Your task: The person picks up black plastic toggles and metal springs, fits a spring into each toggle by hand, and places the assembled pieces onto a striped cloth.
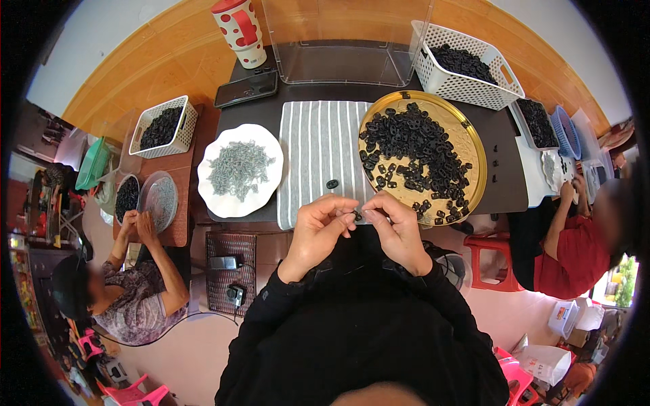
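Observation:
My left hand [317,227] pinches a small black plastic part [357,216] between its fingertips, just past the near edge of the grey-and-white striped cloth [318,145]. Close beside it, my right hand [401,237] has thumb and forefinger pressed together; what they hold, if anything, is too small to make out. One black oval plastic piece [332,184] lies on the cloth beyond my left hand. On the right, a round gold tray [482,159] bears a heap of similar black pieces [413,139]. A white scalloped plate [208,186] on the left holds many small silvery metal pieces [237,166].
Across the dark table stand a spotted tumbler [242,37], a phone [247,90], a clear plastic box [342,64] and a white basket [467,88] of black parts. Co-workers sit left [139,294] and right [575,254], their hands at small parts. A red stool [491,260] stands right.

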Tool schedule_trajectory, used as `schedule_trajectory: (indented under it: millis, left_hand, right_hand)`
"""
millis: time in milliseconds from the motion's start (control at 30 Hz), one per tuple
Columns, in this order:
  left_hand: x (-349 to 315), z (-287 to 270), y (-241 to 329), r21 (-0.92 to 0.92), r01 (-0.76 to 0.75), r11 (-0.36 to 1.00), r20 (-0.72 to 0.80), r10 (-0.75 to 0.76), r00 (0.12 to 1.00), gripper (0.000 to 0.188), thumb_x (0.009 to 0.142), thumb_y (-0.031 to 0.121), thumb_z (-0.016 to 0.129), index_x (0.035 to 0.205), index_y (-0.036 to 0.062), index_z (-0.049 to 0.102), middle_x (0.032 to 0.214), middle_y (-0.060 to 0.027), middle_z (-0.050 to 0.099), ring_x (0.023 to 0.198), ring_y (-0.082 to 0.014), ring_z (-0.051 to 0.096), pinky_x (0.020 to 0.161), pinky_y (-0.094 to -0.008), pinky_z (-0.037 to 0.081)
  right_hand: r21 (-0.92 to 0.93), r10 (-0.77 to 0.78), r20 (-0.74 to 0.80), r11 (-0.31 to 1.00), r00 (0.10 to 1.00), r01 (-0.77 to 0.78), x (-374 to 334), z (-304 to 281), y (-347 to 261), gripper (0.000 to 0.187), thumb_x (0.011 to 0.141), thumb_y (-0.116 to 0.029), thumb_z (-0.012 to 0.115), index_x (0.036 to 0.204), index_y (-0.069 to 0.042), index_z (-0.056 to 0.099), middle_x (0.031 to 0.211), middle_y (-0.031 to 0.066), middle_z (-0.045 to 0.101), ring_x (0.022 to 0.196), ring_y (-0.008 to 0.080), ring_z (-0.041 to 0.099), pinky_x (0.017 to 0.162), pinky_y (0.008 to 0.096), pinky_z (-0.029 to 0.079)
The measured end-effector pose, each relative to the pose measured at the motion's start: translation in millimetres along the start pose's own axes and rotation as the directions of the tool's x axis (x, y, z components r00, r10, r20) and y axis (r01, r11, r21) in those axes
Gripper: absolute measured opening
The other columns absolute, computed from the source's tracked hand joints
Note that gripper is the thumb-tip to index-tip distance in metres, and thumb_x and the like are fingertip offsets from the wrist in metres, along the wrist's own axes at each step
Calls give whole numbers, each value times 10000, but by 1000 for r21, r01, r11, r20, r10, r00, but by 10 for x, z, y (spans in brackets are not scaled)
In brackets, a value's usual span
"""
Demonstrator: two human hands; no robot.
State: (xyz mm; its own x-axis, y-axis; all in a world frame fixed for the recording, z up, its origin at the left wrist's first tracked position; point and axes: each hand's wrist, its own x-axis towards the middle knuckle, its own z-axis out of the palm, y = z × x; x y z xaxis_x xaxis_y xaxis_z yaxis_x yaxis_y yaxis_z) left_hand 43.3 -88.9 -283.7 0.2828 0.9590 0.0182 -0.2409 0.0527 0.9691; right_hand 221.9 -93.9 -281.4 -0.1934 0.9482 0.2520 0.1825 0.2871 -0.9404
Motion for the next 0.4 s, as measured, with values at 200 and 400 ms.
schedule_trajectory:
  millis: [200,400]
  left_hand:
    - [-14,12,0,-3,-20,1000,-1,20,1000,220,886,-71,579,1084,-13,656,882,-49,599,738,-109,606,601,-213,499]
    - [-35,26,-26,-23,-54,998,-19,53,998,219,890,-74,571,1080,-12,659,899,-61,598,746,-122,611,602,-213,499]
  right_hand:
    - [13,-12,8,1000,1000,12,7,25,-30,42,901,14,563,937,14,585,805,32,546,715,91,517,648,227,417]
    - [-100,-72,58,992,996,78,32,4,-58,46,908,-4,565,941,11,593,805,36,560,694,144,541,648,236,423]
